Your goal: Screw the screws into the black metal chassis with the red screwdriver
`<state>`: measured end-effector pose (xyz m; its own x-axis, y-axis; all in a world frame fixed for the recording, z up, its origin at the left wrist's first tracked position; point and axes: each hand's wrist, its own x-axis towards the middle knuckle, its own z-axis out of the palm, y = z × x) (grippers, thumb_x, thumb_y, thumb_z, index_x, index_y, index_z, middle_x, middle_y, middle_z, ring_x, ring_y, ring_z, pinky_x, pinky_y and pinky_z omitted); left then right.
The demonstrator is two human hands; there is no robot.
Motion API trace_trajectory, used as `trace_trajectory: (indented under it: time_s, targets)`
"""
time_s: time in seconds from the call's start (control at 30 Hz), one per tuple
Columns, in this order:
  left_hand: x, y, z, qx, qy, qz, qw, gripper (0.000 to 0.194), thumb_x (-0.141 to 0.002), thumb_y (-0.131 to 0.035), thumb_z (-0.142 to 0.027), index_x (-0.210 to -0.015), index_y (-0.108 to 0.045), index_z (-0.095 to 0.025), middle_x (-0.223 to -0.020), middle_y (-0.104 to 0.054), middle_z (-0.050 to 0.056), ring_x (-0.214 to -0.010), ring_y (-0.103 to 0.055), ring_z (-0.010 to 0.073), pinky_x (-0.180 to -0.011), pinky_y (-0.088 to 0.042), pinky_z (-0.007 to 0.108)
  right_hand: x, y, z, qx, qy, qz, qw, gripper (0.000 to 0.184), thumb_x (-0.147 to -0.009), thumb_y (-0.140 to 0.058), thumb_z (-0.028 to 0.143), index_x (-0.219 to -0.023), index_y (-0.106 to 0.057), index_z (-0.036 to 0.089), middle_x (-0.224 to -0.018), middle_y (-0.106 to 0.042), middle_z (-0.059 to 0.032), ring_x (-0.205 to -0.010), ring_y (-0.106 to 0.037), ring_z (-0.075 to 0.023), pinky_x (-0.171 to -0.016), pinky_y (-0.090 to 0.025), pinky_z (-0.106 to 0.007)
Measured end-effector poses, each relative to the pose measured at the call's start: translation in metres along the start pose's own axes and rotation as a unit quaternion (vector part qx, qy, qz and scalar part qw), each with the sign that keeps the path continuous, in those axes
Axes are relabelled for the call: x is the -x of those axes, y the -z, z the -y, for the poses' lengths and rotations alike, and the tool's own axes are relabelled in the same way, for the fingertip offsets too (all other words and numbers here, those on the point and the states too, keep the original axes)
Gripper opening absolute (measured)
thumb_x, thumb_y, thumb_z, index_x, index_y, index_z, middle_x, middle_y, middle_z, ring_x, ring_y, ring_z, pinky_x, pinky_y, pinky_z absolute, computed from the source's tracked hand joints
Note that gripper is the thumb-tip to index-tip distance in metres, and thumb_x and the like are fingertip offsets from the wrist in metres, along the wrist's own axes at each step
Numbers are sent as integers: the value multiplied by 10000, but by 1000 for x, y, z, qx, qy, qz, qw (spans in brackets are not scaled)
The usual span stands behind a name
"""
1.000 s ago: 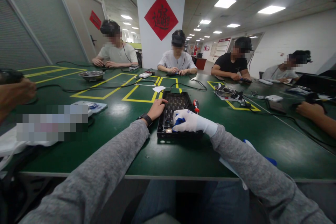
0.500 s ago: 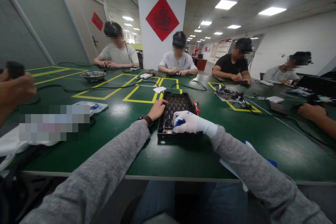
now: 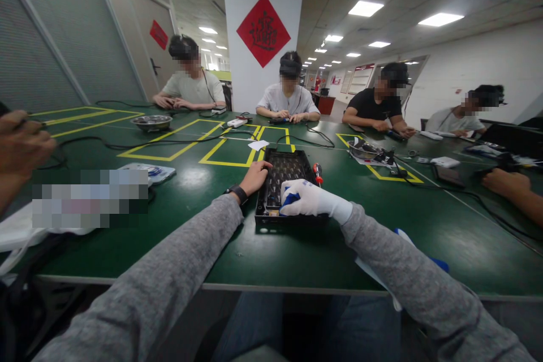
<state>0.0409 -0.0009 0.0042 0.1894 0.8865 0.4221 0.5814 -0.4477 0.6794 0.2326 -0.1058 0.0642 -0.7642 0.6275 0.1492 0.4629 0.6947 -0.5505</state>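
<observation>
A black open plastic case [image 3: 275, 218] lies on the green table in front of me, with rows of small dark, shiny parts inside. My left hand [image 3: 254, 177], bare and with a dark wristband, holds the case's left rim, fingers bent over the edge. Over the near right part of the case, my right hand [image 3: 299, 198] wears a white glove with blue fingertips. Its fingers are curled down into the case, and whatever they pinch is hidden beneath them. A red-handled screwdriver [image 3: 318, 174] is at the case's right side, close to the glove.
Metal bowls [image 3: 151, 123] stand farther back on the table. A second white-and-blue glove [image 3: 424, 251] lies at the right front edge. Black cables [image 3: 190, 141] cross yellow tape outlines. Several people sit opposite, and other people's hands [image 3: 507, 182] show at both sides.
Both my hands and the case stay nearly in place. At the far left, another person's hand has dropped slightly and the dark object in it has mostly left the view.
</observation>
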Motion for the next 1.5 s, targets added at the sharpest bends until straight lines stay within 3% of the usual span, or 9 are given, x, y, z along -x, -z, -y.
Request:
trace_trajectory:
  time_s: [0.73, 1.13, 1.5]
  targets:
    - [-1, -1, 2, -10, -1, 1, 1000, 359, -710, -374, -119, -973, -618, -145, -986, -565, 81, -1055, -464, 221, -986, -353, 375, 1, 0, -1, -23, -29, 4, 999, 240, -691, -649, 369, -667, -641, 130, -799, -567, -14, -688, -544, -99, -607, -419, -209]
    - [-2, -2, 4, -12, -7, 1, 1000, 363, -711, -370, -123, -973, -620, -148, -990, -571, 81, -1049, -465, 219, -983, -352, 375, 1, 0, 1, -9, 4, -6, 1000, 216, -678, -658, 331, -617, -610, 130, -771, -531, -6, -669, -522, -95, -617, -413, -218]
    - [-2, -2, 5, -10, -7, -2, 1000, 362, -703, -374, -127, -964, -623, -157, -955, -571, 74, -1039, -466, 218, -982, -357, 372, 3, 1, 3, -45, -49, 1, 998, 213, -689, -643, 343, -688, -638, 131, -791, -567, -13, -685, -546, -104, -611, -428, -216]
